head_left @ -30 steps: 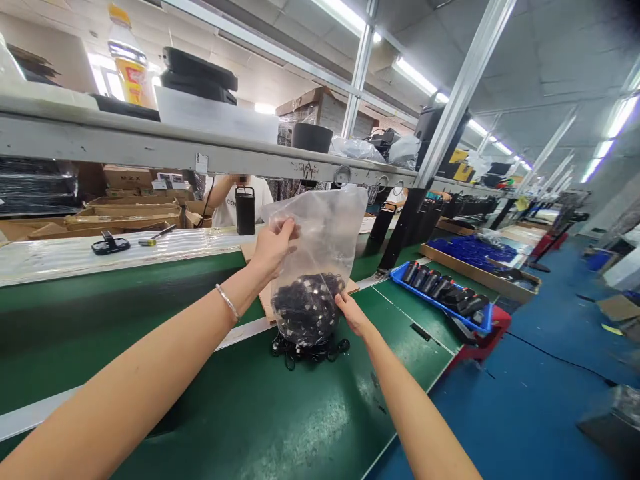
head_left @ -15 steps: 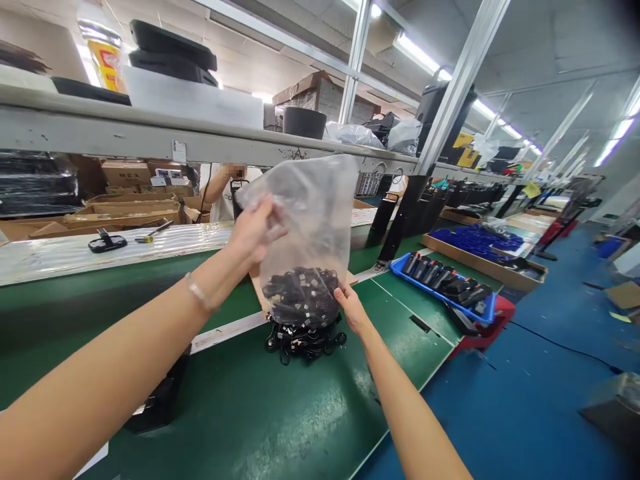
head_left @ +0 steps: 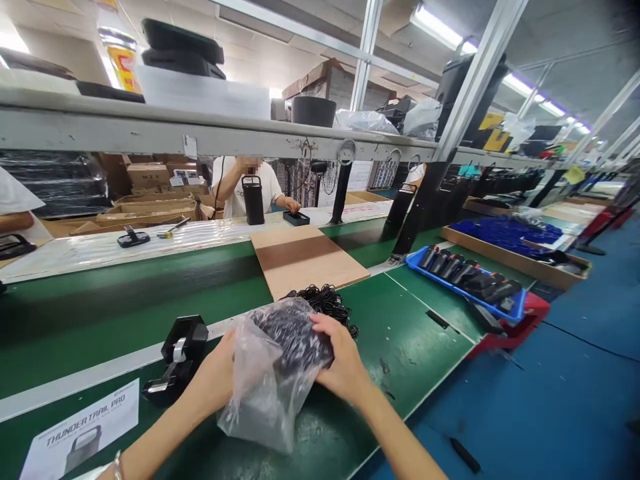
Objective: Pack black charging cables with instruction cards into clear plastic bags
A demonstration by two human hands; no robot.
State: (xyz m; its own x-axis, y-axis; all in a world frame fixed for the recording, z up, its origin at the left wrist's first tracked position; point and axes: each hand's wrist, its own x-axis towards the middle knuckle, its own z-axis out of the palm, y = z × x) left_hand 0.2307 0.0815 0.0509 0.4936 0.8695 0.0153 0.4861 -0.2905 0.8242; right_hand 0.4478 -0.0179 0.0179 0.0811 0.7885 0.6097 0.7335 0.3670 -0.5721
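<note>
A clear plastic bag (head_left: 260, 400) filled with black cables lies tilted between my hands, low over the bench front. Its loose plastic hangs toward me, and the cables bunch at the far end. My left hand (head_left: 225, 367) grips the bag's left side, with its fingertips partly hidden by the plastic. On the right side, my right hand (head_left: 345, 360) is wrapped around the cable-filled part, thumb and fingers apart across it. Just beyond the bag, a loose pile of black cables (head_left: 327, 303) rests on the green bench by the edge of a brown board (head_left: 307, 257).
A black tape dispenser (head_left: 180, 353) and a printed sheet (head_left: 85, 430) lie to the left. On the right sits a blue tray (head_left: 417, 260) of black cylindrical items. Across the bench, a person (head_left: 253, 187) handles a black part. A shelf (head_left: 150, 130) runs overhead.
Both hands have brought the bag down and toward me from its raised, upright position. My left hand has dropped from the bag's top to its side. The loose cable pile shows more fully.
</note>
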